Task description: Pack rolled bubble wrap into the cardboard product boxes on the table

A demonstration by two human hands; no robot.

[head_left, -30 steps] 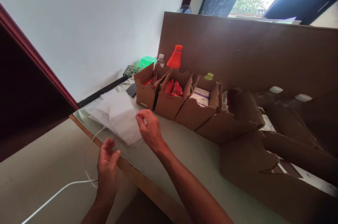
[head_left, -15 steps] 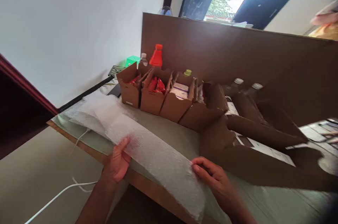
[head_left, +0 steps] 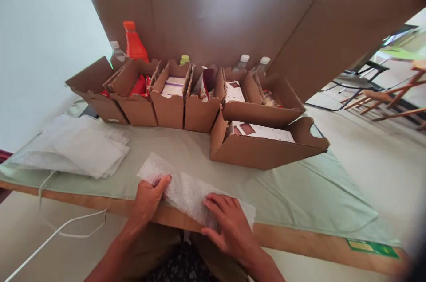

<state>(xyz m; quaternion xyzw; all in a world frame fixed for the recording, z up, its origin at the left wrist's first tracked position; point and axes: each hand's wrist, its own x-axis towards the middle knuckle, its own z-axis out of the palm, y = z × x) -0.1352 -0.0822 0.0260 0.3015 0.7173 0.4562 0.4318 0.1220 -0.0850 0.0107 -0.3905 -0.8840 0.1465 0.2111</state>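
Since half a second ago the bubble wrap sheet [head_left: 189, 189] has come down from its stretched, lifted pull and now lies on the table, and both hands have closed in toward each other over it.

Head view: the sheet lies slantwise on the green cloth of the table [head_left: 299, 189], at the near edge, its right end reaching over the wooden rim. The left hand [head_left: 148, 200] grips the sheet's left part, thumb laid across the top and the fingers curled at the table edge. The right hand [head_left: 229, 229] lies flat on the sheet's right part, fingers spread and palm down, holding nothing but pressing on the wrap. To the left, well apart from the hands, rests a stack of bubble wrap sheets [head_left: 76, 149], with a white cable [head_left: 49, 237] hanging below the table edge. Behind the sheet stands a long cardboard box [head_left: 266, 153] with printed cartons inside, and farther back a row of small cardboard boxes [head_left: 169, 109] filled with packets. An orange bottle [head_left: 133, 45] stands behind the row, against a tall cardboard screen [head_left: 206, 11].
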